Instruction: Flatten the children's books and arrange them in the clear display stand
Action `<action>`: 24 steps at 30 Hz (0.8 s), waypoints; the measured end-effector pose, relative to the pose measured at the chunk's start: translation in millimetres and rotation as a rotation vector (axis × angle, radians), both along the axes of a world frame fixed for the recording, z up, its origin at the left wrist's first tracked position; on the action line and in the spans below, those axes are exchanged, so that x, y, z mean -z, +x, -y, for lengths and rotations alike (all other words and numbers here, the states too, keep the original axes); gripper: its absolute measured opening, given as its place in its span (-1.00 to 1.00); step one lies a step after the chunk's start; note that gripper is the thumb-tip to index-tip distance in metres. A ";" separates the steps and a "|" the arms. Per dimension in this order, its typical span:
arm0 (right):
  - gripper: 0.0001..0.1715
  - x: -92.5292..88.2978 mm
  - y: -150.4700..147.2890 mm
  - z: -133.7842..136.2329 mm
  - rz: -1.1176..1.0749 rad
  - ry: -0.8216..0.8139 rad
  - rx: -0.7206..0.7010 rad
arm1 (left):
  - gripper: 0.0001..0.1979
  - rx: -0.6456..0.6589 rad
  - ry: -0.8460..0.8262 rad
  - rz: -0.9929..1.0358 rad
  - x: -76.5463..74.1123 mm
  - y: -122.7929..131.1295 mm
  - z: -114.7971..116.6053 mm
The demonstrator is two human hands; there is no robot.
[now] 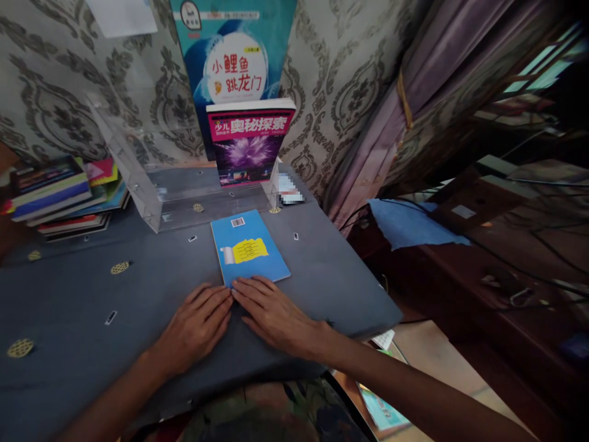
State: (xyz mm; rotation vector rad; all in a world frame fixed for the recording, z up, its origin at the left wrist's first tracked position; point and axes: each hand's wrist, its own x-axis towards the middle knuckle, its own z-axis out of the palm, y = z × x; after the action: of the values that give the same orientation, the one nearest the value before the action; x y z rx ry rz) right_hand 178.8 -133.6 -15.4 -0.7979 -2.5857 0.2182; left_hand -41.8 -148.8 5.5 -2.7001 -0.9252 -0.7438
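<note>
A thin blue book (276, 264) lies on the grey-covered table, with a barcode and a yellow scroll drawing on its upward face. My left hand (197, 322) rests flat on the cloth just below the book's near left corner, fingers stretched out and holding nothing. My right hand (273, 316) lies beside it, also flat, its fingertips at the book's near edge; the hands' fingertips nearly meet. Behind the blue book, a thick book with a magenta and purple cover (251, 150) stands upright in a clear plastic rack (150, 190).
A pile of books (55, 196) sits at the table's left. Against the patterned wall stands a large teal book (239, 37). A blurred-out item (289, 189) lies by the rack. Right of the table (331, 276) are a purple curtain (368, 153), a blue cloth (409, 222) and loose cables.
</note>
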 end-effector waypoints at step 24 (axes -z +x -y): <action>-0.45 -9.1 5.4 -17.6 0.095 -0.168 -0.057 | -0.70 -0.174 -0.253 0.170 20.8 -23.5 -88.5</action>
State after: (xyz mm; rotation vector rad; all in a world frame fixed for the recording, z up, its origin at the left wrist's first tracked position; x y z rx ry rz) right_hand 184.2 -116.0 -6.3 -0.8106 -2.7092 0.4291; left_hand -65.4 -60.4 -15.3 -2.7486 -1.3601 -0.8825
